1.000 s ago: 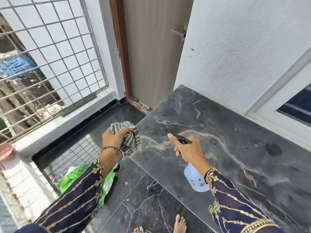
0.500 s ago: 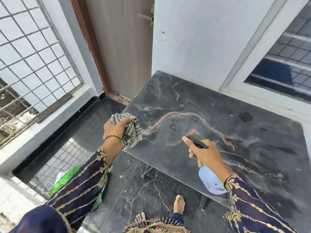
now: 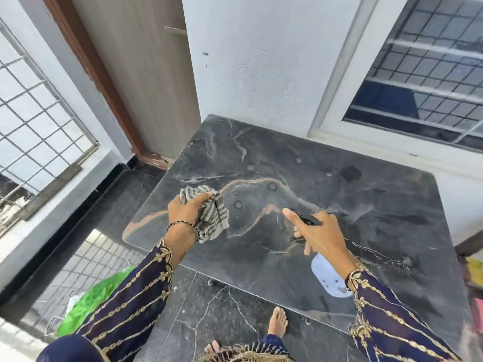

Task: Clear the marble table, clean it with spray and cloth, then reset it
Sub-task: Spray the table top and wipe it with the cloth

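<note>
A dark marble counter (image 3: 352,205) with orange and white veins filled the middle and right of the frame, its far edge against a white wall (image 3: 261,61) and below a window (image 3: 423,82) at the upper right. The left hand (image 3: 187,211), left of centre, was closed around a bunched striped cloth (image 3: 213,218), which hung over the counter's left part; whether the cloth touched the marble could not be told. The right hand (image 3: 317,235), just right of centre, gripped a spray bottle (image 3: 329,276) above the counter, with the forefinger stretched out along the black spray head (image 3: 308,220) and the pale bottle body showing below the wrist. Both arms wore dark blue sleeves (image 3: 136,291) with gold embroidery, and a thin beaded bracelet (image 3: 183,226) circled the left wrist. Several round water marks (image 3: 238,204) and small droplets lay on the marble between and beyond the two hands, and a dark smudge (image 3: 351,173) sat nearer the window. A wooden door (image 3: 146,82) with a brown frame stood at the upper left of centre, and a metal grille (image 3: 36,121) covered the opening at the far left. On the dark floor (image 3: 209,314) at the lower left lay a green plastic bag (image 3: 96,301), and bare feet (image 3: 277,322) showed at the bottom centre beside the counter's near edge.
</note>
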`<state>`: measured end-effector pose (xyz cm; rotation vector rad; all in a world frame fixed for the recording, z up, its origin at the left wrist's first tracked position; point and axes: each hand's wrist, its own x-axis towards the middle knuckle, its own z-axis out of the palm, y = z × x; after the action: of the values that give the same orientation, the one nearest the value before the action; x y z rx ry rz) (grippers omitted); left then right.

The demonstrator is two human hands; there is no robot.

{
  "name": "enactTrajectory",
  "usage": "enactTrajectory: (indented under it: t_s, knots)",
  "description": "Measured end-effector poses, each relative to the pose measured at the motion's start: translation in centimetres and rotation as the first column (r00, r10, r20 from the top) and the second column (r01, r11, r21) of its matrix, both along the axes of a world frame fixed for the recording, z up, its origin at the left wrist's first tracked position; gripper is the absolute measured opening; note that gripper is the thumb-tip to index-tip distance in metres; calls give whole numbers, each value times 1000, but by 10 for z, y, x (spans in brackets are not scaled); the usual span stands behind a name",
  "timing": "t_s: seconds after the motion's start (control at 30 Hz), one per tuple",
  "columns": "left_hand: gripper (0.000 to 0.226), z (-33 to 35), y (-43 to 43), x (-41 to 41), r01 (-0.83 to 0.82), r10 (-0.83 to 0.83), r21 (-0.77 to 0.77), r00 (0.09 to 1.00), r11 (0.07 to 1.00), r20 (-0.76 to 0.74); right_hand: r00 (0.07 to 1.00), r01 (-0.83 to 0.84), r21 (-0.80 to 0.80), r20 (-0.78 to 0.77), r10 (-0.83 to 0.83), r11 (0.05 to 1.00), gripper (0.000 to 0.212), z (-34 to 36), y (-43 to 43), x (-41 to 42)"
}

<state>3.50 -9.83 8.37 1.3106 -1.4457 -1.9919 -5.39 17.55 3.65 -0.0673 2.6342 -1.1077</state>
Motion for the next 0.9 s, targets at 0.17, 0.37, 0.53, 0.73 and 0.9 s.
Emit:
enactTrajectory:
  t_s: [0.17,0.37,0.53,0.73,0.9]
  knots:
    - [21,-9,20,-28,22,-22,13,999,1000,27,994,45,205,-111,-22,978,79,7,-14,-33]
    - [19,-12,41,-59,-5,4,32,999,999,49,995,100,-69,16,-99,993,81,9,-10,-88]
    - [21,-14,56,-83,-35,34,16,997,999,74,993,116,55,-41,-114,992,85,2,-5,-136]
    - [22,-15,83,-118,-12,10,34,998,999,64,974,223,27,-42,-222,975,84,2,8,-191]
    - [19,-9,111,-145,36,-37,75,999,997,22,974,218,32,-68,-215,975,88,5,30,-214]
